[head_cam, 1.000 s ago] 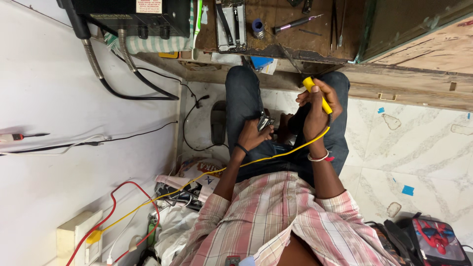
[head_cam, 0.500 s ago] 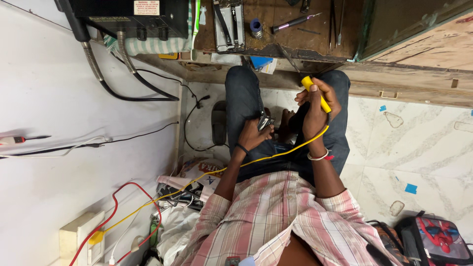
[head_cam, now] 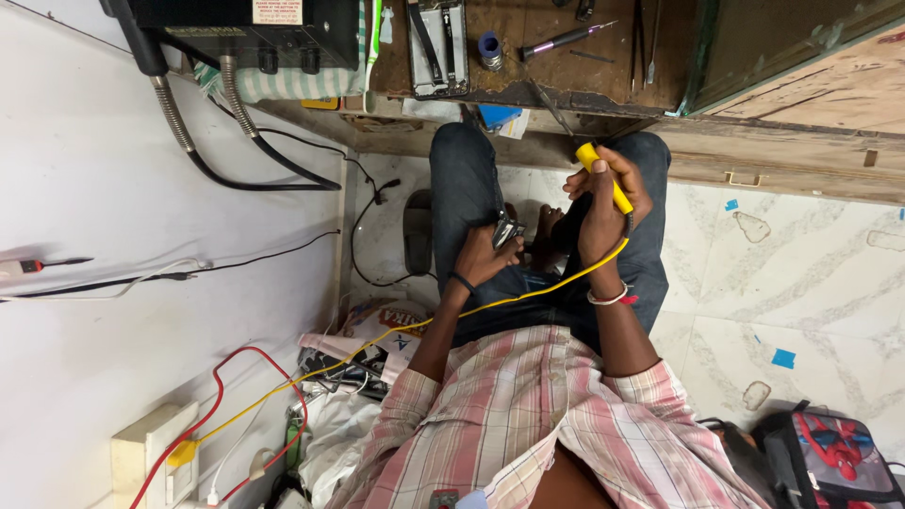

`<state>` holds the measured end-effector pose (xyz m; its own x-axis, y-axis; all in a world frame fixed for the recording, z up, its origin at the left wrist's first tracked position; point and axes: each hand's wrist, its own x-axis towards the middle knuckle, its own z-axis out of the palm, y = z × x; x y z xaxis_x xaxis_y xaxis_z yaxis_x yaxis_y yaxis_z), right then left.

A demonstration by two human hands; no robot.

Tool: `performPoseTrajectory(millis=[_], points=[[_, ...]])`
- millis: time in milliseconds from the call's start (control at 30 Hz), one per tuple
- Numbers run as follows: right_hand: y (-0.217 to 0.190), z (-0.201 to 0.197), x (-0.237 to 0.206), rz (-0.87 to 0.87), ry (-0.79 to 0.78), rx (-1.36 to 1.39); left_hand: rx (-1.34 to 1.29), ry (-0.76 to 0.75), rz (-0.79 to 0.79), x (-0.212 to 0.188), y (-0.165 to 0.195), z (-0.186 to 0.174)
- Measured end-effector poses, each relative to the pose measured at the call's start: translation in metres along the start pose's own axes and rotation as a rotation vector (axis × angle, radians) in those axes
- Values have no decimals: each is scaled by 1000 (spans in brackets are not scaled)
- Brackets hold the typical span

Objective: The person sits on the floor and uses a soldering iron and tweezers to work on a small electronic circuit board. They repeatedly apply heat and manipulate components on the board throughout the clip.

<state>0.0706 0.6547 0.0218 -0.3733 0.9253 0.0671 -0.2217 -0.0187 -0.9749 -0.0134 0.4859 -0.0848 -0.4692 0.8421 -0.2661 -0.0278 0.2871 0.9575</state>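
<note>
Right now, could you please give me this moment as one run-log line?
left hand: holds small metal part | right hand: grips yellow soldering iron | yellow cord: trails across lap | workbench ahead

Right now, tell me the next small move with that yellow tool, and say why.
Probably lower the yellow soldering iron in the right hand toward the small metal part held by the left hand. The iron sits raised, apart from the part.

Glossy yellow plastic tool handle (head_cam: 604, 176), worn wooden bench (head_cam: 603, 66)
</note>
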Motion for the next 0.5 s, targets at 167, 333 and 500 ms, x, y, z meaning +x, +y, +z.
performPoseTrajectory(millis=[167, 333, 500], points=[[0, 1, 1, 0, 5, -8, -5, -1, 19, -1, 1, -1], [-2, 1, 1, -13, -6, -17, 25, 1, 23, 0, 0, -1], [-3, 2, 1, -11, -6, -24, -2, 1, -8, 0, 1, 0]])
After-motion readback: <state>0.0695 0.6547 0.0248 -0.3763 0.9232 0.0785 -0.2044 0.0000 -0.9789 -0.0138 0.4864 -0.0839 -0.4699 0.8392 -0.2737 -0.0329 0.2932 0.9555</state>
